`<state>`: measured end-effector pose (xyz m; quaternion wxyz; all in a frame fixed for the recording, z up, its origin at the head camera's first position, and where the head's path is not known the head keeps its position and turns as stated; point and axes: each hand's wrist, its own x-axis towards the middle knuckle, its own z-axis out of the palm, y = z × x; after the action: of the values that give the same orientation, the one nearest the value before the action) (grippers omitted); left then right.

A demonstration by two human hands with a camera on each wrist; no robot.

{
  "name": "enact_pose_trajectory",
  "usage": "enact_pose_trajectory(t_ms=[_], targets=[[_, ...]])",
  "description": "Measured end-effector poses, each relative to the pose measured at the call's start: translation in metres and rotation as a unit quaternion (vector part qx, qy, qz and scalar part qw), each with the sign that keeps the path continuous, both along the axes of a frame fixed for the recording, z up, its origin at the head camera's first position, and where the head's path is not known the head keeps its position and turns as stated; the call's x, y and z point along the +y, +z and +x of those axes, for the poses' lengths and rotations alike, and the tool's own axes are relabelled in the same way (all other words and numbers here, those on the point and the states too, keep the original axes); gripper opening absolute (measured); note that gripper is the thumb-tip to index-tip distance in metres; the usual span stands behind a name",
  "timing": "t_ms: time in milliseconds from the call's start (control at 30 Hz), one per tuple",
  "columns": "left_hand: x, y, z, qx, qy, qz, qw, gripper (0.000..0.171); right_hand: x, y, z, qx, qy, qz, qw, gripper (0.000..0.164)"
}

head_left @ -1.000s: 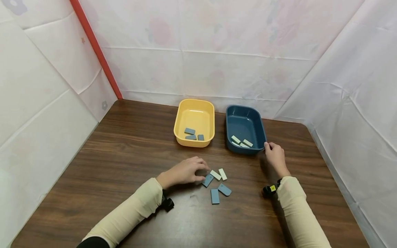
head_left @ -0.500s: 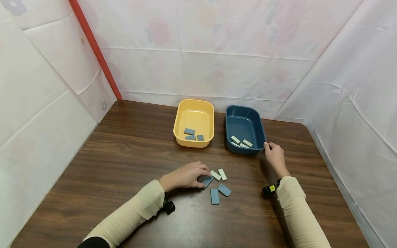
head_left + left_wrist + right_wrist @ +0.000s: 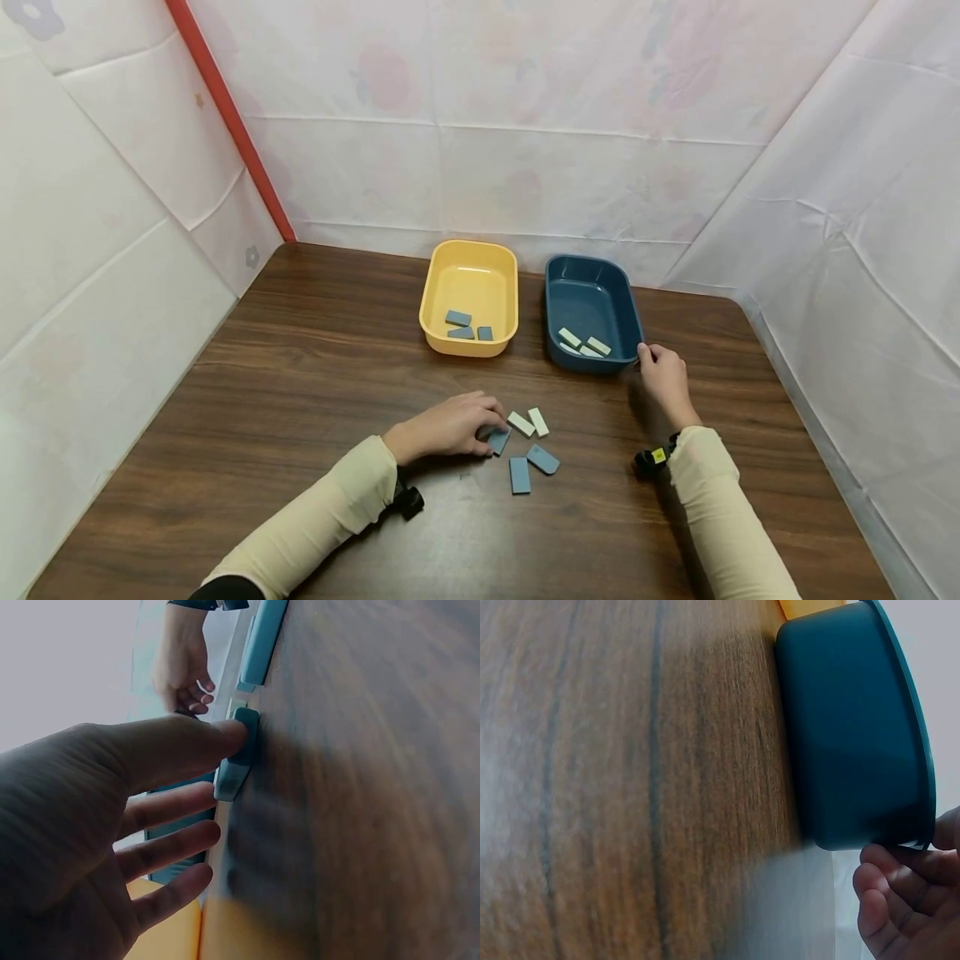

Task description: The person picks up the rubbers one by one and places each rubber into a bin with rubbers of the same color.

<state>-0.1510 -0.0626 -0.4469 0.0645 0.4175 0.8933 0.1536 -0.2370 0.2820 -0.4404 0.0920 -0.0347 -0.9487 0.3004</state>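
Note:
On the table, my left hand (image 3: 448, 428) pinches a small flat blue-grey block (image 3: 498, 442) between thumb and index finger. In the left wrist view the thumb lies on this block (image 3: 234, 774) while the other fingers are spread behind it. Two cream blocks (image 3: 522, 424) lie just beyond it, and two more blue-grey blocks (image 3: 520, 476) lie nearer to me. My right hand (image 3: 666, 385) grips the near right corner of the dark blue tray (image 3: 591, 302). The right wrist view has the thumb over the rim of that tray (image 3: 855, 735) and fingers below it.
Left of the blue tray stands a yellow tray (image 3: 480, 287) with three blue-grey blocks inside. Several cream blocks (image 3: 597, 346) lie in the blue tray. The brown wooden table (image 3: 315, 358) is bordered by white patterned sheets (image 3: 487, 150) at the back and sides.
My left hand has come down slightly to the right and its thumb and index finger have closed on the blue-grey block, which has shifted slightly left. The right hand stays on the tray.

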Motion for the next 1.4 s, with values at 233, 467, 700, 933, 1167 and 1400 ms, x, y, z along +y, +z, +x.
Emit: enact_pose_trajectory(t_ms=[233, 467, 700, 933, 1167, 1400], targets=[[0.0, 0.0, 0.0, -0.007, -0.007, -0.003, 0.9999, 0.033, 0.001, 0.002, -0.001, -0.001, 0.003, -0.001, 1.0, 0.044], [-0.002, 0.003, 0.0, -0.019, 0.012, 0.036, 0.9991, 0.028, 0.0, 0.001, 0.0, -0.019, 0.006, -0.006, 1.0, 0.045], [-0.005, 0.007, -0.003, 0.011, 0.039, 0.073, 0.9965, 0.024, 0.0, 0.001, 0.0, -0.014, 0.003, -0.003, 1.0, 0.044], [-0.006, 0.007, -0.007, 0.066, 0.059, 0.109, 0.9901, 0.025, 0.0, 0.0, -0.001, -0.017, 0.001, -0.007, 1.0, 0.043], [-0.008, 0.012, -0.011, 0.07, 0.096, 0.146, 0.982, 0.027, -0.001, -0.001, -0.001, -0.022, -0.002, -0.007, 1.0, 0.046], [-0.011, 0.016, -0.018, 0.112, 0.133, 0.19, 0.9662, 0.026, 0.0, -0.002, -0.001, -0.02, 0.0, -0.008, 1.0, 0.045]])
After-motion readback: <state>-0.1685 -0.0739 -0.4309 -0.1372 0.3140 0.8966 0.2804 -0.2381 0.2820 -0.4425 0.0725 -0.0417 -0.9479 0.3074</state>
